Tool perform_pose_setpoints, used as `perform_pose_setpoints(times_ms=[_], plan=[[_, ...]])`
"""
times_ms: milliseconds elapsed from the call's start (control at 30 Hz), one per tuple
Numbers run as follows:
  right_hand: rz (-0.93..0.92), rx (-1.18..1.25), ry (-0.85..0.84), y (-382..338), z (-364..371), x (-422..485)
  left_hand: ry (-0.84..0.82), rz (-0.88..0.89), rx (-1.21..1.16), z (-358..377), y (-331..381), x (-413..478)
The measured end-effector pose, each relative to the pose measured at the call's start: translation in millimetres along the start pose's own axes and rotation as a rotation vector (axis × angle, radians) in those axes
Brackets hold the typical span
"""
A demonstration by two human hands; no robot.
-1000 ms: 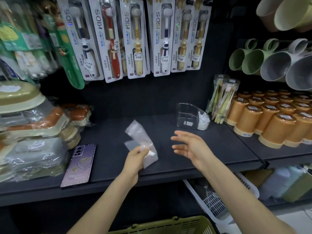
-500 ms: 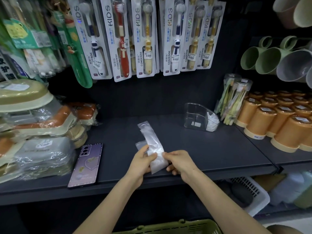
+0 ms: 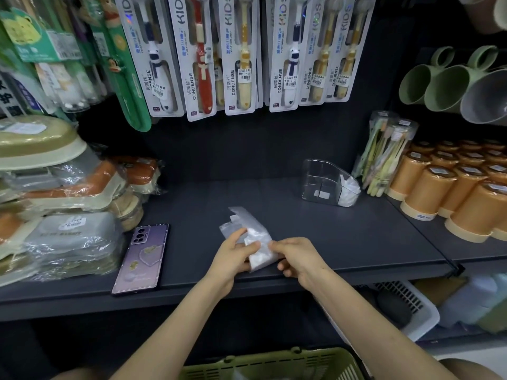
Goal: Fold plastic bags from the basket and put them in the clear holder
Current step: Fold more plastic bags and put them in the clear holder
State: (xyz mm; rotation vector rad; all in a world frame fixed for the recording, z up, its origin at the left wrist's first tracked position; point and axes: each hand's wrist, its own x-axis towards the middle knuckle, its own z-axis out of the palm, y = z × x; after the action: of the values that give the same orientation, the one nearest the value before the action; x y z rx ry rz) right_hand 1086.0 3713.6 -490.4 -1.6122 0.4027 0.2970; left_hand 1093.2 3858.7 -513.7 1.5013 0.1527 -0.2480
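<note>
One plastic bag (image 3: 258, 242) is held just above the shelf's (image 3: 356, 237) front edge by both hands. The left hand (image 3: 233, 256) pinches its left side with the thumb on top, and the right hand (image 3: 299, 259) pinches its right edge. One clear holder (image 3: 321, 182) stands toward the back right, one phone (image 3: 142, 259) lies at the front left, and one green basket (image 3: 274, 363) sits below.

A dark shelf (image 3: 343, 237) carries a purple phone (image 3: 142, 259) lying flat near its front left, wrapped boxes (image 3: 63, 215) stacked at far left, a clear holder (image 3: 323, 182) toward the back right and orange cups (image 3: 452, 187) at far right.
</note>
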Motion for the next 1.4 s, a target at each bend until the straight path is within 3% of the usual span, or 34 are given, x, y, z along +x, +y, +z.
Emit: perform_pose_setpoints(times_ms=[200, 433, 800, 933, 1033, 1100, 1133, 1200, 1267, 1400], plan=[[-0.064, -0.065, 0.017, -1.4, 2.3, 2.4, -0.021, -0.016, 0.007, 0.2, 1.6, -1.4], [-0.141, -0.292, -0.034, -0.7, -5.1, 7.6, -0.024, -0.104, -0.143, -8.8, 11.8, 9.0], [-0.295, -0.763, -0.092, -7.1, -37.4, 23.2, 0.234, -0.044, 0.013, -16.6, 28.3, 36.9], [-0.291, -0.750, -0.127, -10.9, -47.4, 24.5, 0.286, 0.142, 0.289, -19.9, 22.4, 38.8], [-0.286, -0.761, -0.154, -13.9, -49.3, 25.0, 0.336, 0.601, 0.816, -24.7, 12.7, 37.8], [-0.289, -0.754, -0.170, -15.0, -50.5, 26.1, 0.226, 0.923, 1.117, -28.1, 1.4, 37.2], [-0.294, -0.752, -0.177, -15.7, -50.9, 26.4, 0.121, 0.997, 1.204, -28.4, -5.1, 36.1], [-0.308, -0.746, -0.185, -16.9, -52.1, 25.6, -0.089, 0.916, 1.316, -24.3, -11.8, 29.0], [-0.302, -0.725, -0.187, -17.8, -53.8, 24.6, -0.210, 0.717, 1.363, -19.4, -14.3, 21.7], [-0.274, -0.620, -0.156, -20.3, -57.0, 20.3, -0.200, 0.484, 1.471, -6.7, -16.0, 15.0]])
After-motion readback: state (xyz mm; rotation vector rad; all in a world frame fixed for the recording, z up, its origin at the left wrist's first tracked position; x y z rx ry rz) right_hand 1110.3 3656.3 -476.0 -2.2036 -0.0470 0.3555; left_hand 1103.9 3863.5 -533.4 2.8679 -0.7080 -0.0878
